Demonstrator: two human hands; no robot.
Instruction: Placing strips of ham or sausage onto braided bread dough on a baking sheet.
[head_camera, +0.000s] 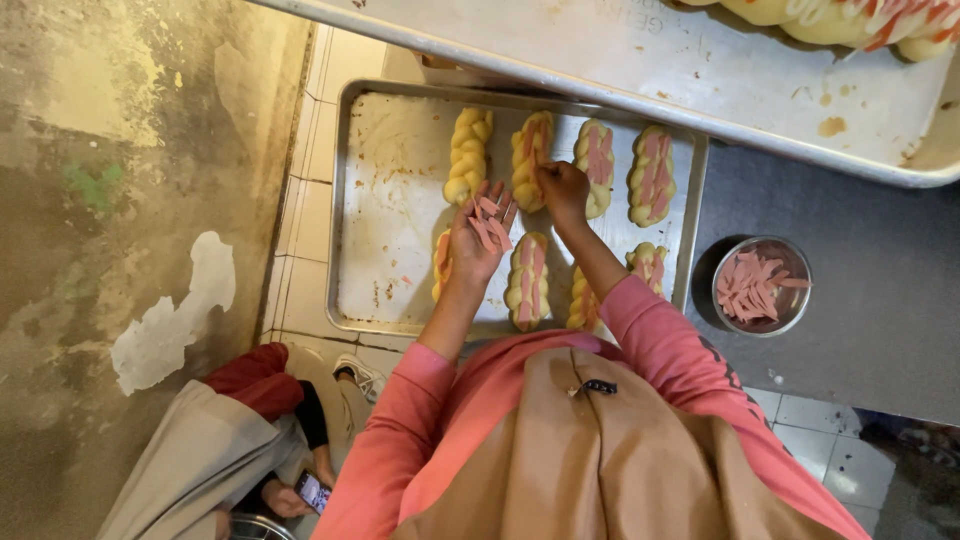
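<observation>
The buns (527, 282) are pale yellow and braided, most striped with pink ham strips (487, 222); one bun (468, 155) is plain yellow. The tray (395, 200) is dull silver, streaked white with brown specks. The bowl (762, 285) is shiny steel and holds more pink strips. The counter (880, 290) is dark grey. The sleeves (660, 340) are coral pink, the apron (590, 450) tan. The floor (80, 200) is mottled brown with white patches.

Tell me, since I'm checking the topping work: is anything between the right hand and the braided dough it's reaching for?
Nothing visible. The right hand already has its fingers on the braided dough piece in the tray. The left hand, holding pink strips, sits beside it, not in the way.
</observation>
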